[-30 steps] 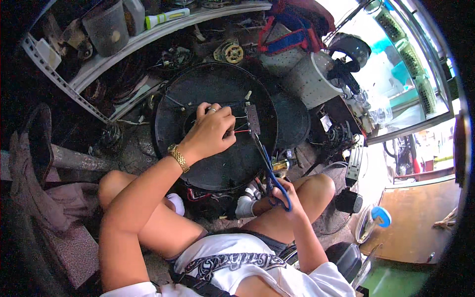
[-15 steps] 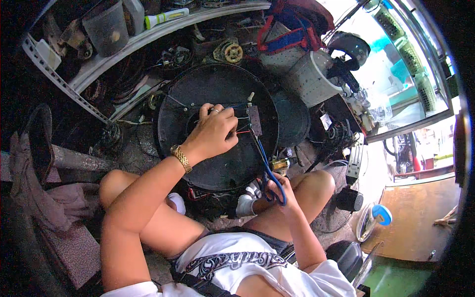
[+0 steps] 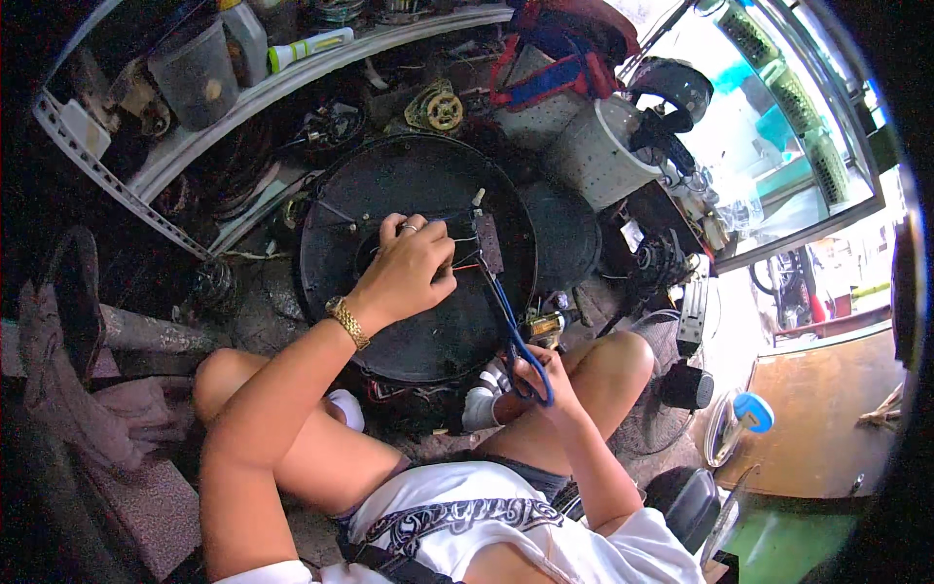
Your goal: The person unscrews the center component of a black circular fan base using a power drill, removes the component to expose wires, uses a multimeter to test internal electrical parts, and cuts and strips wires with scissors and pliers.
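Note:
A round black disc-shaped housing (image 3: 428,331) lies in front of me, between my legs. My left hand (image 3: 409,263) is over its middle, fingers curled down and closed; what they grip is hidden beneath them. Thin wires, one of them red (image 3: 469,267), run from under that hand to a small brownish board (image 3: 488,243) on the housing's right side. My right hand (image 3: 540,375) is closed round a long blue-handled tool (image 3: 516,336), whose kind I cannot make out. Its slim dark tip reaches up to the wires at the board's lower end.
A metal shelf (image 3: 321,58) with containers and a flashlight (image 3: 309,49) curves across the back left. Beyond the housing lies a part with a yellowish wheel (image 3: 440,109). A white perforated tub (image 3: 598,151) stands back right, near a glass cabinet (image 3: 778,185). A fan grille (image 3: 647,409) lies right of my knee.
The whole view has shifted slightly, carrying housing and hands a little left. Both hands keep nearly the same grip, and the tool's tip stays at the wires.

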Demonstrator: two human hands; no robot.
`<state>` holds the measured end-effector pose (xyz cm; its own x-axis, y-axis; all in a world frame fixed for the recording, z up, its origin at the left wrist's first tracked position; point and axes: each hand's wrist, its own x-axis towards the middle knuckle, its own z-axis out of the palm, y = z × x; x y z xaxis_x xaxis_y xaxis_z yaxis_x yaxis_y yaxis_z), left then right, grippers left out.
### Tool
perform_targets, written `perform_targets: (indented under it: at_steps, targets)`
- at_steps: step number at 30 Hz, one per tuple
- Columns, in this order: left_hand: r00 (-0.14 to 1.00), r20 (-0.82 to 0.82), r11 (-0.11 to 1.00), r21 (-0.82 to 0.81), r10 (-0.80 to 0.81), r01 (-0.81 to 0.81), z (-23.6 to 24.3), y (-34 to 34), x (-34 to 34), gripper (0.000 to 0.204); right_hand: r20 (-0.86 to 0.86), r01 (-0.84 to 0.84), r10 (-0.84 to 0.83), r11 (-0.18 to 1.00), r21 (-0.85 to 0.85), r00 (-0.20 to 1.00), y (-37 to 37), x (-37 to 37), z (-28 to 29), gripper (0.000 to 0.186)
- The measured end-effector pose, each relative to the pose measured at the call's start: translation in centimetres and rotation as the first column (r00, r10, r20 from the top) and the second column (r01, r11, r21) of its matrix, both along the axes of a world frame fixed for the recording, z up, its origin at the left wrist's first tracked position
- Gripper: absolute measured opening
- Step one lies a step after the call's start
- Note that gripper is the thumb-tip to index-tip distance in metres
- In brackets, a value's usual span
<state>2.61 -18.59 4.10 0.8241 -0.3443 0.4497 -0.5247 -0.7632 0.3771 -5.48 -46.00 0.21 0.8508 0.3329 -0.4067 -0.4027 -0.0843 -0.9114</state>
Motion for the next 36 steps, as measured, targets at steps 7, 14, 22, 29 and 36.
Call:
perform_targets:
  at_steps: [7, 14, 22, 29, 36]
  targets:
    - [1.0, 0.008, 1.0, -0.013, -0.012, 0.012, -0.2, -0.2, 0.1, 0.013, -0.013, -0.015, 0.015, 1.0, 0.014, 1.0, 0.1, -0.2, 0.2, 0.029]
    - [1.0, 0.005, 0.999, -0.033, -0.012, 0.012, -0.3, -0.2, 0.2, 0.015, -0.042, -0.03, 0.031, 0.999, 0.036, 0.999, -0.5, -0.3, 0.4, 0.036]
    - [1.0, 0.008, 0.999, -0.039, -0.015, 0.015, -0.1, -0.3, 0.1, 0.014, -0.037, -0.019, 0.022, 0.997, 0.07, 0.999, -0.3, 0.3, 0.4, 0.034]
    - [0.999, 0.043, 0.999, -0.047, -0.017, 0.019, -0.3, -0.3, 0.2, 0.014, -0.04, 0.007, -0.004, 0.997, 0.076, 0.999, -0.2, 0.8, -0.1, 0.032]
    - [0.998, 0.055, 0.998, -0.056, -0.018, 0.021, -0.4, -0.3, 0.3, 0.014, 0.008, 0.013, -0.014, 0.997, 0.073, 1.0, 0.4, 1.4, -0.4, 0.031]
